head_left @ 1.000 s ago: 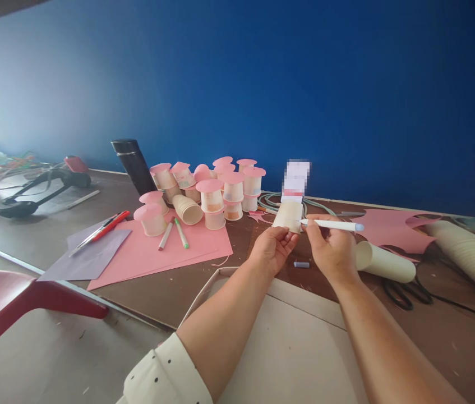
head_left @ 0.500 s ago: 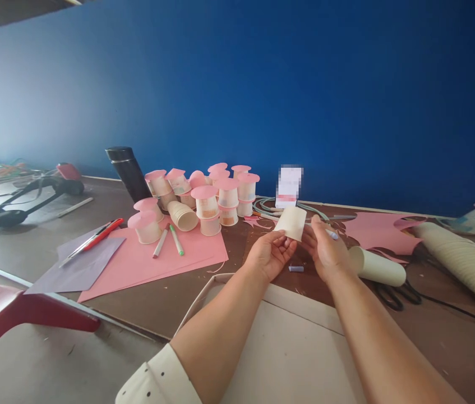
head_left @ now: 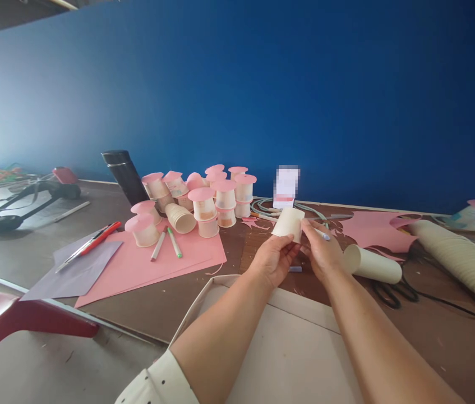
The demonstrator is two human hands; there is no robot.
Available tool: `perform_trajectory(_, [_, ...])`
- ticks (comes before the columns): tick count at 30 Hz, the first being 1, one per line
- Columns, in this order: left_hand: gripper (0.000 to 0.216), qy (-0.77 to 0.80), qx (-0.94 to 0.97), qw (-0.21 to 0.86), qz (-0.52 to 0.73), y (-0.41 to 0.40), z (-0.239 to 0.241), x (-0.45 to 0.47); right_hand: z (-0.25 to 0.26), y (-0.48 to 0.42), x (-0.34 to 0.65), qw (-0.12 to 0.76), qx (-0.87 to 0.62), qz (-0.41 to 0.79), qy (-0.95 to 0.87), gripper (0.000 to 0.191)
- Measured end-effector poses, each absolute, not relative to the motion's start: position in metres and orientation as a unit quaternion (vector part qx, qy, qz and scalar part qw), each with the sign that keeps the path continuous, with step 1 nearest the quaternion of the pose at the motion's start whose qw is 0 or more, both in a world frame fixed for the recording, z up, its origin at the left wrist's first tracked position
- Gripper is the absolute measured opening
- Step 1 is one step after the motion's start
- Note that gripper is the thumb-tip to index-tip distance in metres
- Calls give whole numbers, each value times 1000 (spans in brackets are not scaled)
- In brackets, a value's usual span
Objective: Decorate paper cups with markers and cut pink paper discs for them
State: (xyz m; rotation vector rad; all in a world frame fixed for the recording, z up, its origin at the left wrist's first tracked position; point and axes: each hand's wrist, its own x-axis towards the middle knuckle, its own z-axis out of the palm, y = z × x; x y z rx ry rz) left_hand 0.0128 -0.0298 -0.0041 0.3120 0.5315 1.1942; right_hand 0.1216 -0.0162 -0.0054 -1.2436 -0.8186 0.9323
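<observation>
paper cup (head_left: 288, 223): plain, pale and tilted, held between the left hand (head_left: 273, 261) and the right hand (head_left: 323, 252) above the table (head_left: 144, 306); which end is its mouth is not clear
box (head_left: 287, 348): shallow and pale, nearest the person, below both forearms
left hand's grip: clamped on the cup, thumb across its near side, the other fingers curled in below
right hand's grip: closed round the pen (head_left: 324, 236), whose bluish end pokes out past the thumb, while the fingertips meet the cup's right side; the pen's tip is hidden
cap (head_left: 295, 269): small and pale blue, lying on the table just short of the cup, partly covered by the left hand
just changed: a second ago the pen pointed at the cup's side; now it is tucked into the right hand, and that hand has come to the cup as well
what that means: marking seems paused while both hands turn or steady the cup; no mark can be made out on the side that shows
pink sheets (head_left: 195, 252): to the left, two markers (head_left: 175, 243) on top, one with a green end
knife (head_left: 100, 238): red-handled, across lilac paper (head_left: 90, 278)
pink-topped cups (head_left: 225, 196): grouped beyond the markers, several stacked two high
flask (head_left: 123, 177): dark, behind them at the left
screen (head_left: 286, 188): pale, blurred, upright beyond the cup
wall (head_left: 262, 84): blue, behind it all
</observation>
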Motion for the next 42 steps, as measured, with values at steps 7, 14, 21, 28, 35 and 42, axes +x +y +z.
perform_trajectory(7, [18,277,106,760,578,-24,-4,10,11,-33,123,602,-603,150,-502,48])
perform_trajectory(14, [20,264,114,756,588,-22,-7,10,15,-43,111,576,-509,64,-636,27])
perform_trajectory(21, [20,260,131,753,591,-21,-7,10,11,-40,112,572,-503,39,-647,15])
perform_trajectory(28, [18,252,135,756,589,-21,-8,10,11,-40,108,555,-508,6,-659,16])
perform_trajectory(35, [16,252,132,755,590,-22,-6,11,11,-39,107,549,-509,-7,-663,15])
perform_trajectory(42, [15,250,121,757,592,-22,-7,11,10,-40,107,546,-527,-14,-651,16])
